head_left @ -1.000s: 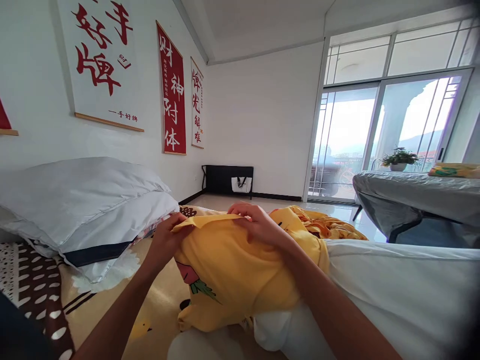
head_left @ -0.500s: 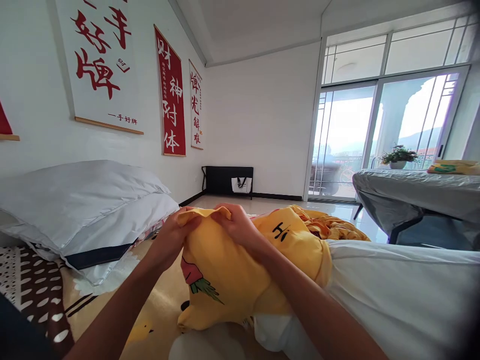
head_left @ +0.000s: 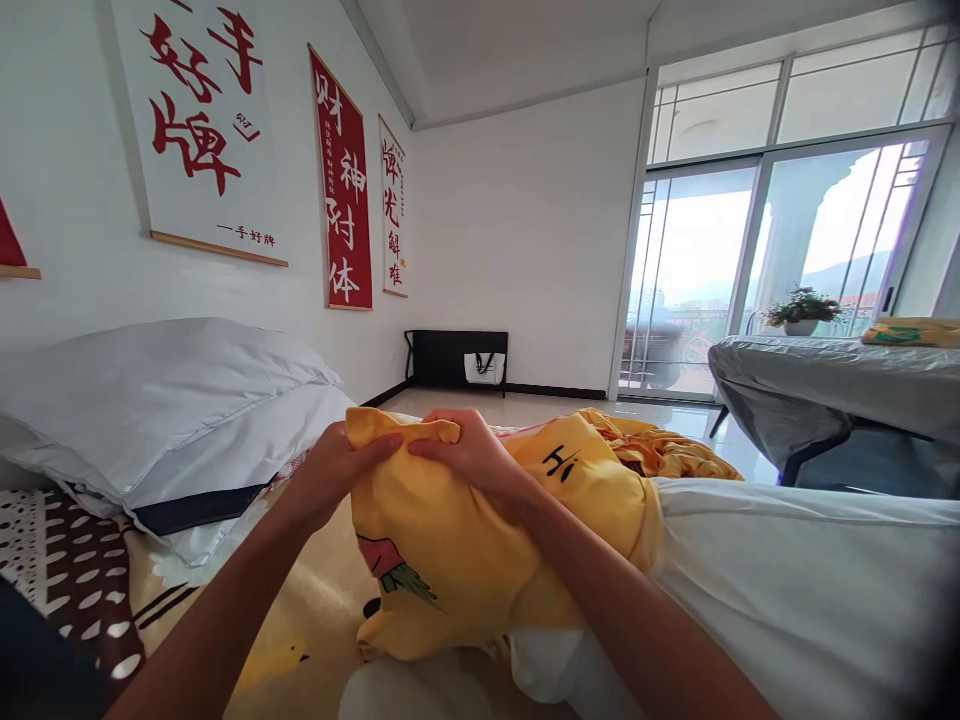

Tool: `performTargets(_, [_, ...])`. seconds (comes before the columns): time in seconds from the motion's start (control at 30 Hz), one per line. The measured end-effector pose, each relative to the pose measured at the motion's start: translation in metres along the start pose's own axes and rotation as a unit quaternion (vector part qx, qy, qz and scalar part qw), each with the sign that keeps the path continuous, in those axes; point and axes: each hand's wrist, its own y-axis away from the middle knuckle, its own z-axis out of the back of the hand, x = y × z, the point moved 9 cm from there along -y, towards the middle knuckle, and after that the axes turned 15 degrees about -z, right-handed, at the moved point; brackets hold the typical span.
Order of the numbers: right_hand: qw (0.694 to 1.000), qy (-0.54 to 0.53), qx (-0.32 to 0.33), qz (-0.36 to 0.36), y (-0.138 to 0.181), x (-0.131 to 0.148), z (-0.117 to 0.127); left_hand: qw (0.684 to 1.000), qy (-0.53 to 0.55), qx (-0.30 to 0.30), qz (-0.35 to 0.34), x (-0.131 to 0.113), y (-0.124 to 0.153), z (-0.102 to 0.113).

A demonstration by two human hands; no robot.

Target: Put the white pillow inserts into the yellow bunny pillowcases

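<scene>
My left hand [head_left: 346, 468] pinches the upper edge of a yellow fabric cover [head_left: 450, 540] between thumb and fingers. Close beside it, my right hand [head_left: 471, 452] grips the same edge, its thumb pointing toward the left one. A red carrot with green leaves and the word "Hi" are printed on the cloth. On the right, a long white stuffed piece [head_left: 810, 570], like a pillow or quilt, runs into the yellow cover. How far it reaches inside is hidden.
White pillows [head_left: 180, 410] are stacked at the left on a beige printed bedsheet [head_left: 300, 600]. Crumpled yellow fabric [head_left: 667, 450] lies beyond the cover. A plastic-covered table [head_left: 825, 380] stands at the right, near glass doors. A black folded panel [head_left: 442, 358] leans by the far wall.
Both hands have shifted slightly left along the cover's edge. The left fingers have slipped behind the cloth, and a corner now stands up above the left hand.
</scene>
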Motion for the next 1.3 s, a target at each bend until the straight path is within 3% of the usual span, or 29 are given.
performTargets(0.13, [0.999,0.024,-0.015,0.024,-0.002,0.004,0.002,0.998,-0.04,0.053,-0.017,-0.012,-0.002,-0.007])
performTargets(0.3, [0.999,0.02,-0.026,0.039,-0.002,0.006,0.003,0.987,-0.152,0.042,-0.036,-0.021,-0.005,-0.002])
performTargets(0.67, [0.999,0.013,-0.013,0.042,0.001,0.011,-0.001,0.985,-0.142,0.043,-0.085,-0.016,-0.01,-0.012])
performTargets(0.73, [0.999,0.011,-0.01,0.035,0.001,0.01,0.0,0.99,-0.108,0.045,-0.081,-0.015,-0.008,-0.012])
performTargets(0.83, [1.0,-0.023,-0.008,-0.006,0.002,0.002,0.003,0.996,0.054,0.053,-0.041,-0.003,-0.003,-0.008])
performTargets(0.93, [0.998,-0.058,0.003,-0.038,0.004,-0.003,0.003,0.972,0.234,0.013,0.017,0.019,0.002,0.004])
performTargets(1.0, [0.997,-0.061,0.004,-0.044,0.004,-0.003,0.002,0.965,0.261,-0.02,0.03,0.032,0.002,0.011])
performTargets(1.13, [0.998,-0.043,-0.013,-0.046,0.002,-0.004,0.003,0.988,0.15,-0.012,0.023,0.038,0.003,0.006])
performTargets(1.3, [0.999,-0.026,-0.026,-0.013,-0.001,-0.005,0.005,0.998,0.019,0.034,-0.052,0.009,0.001,-0.012])
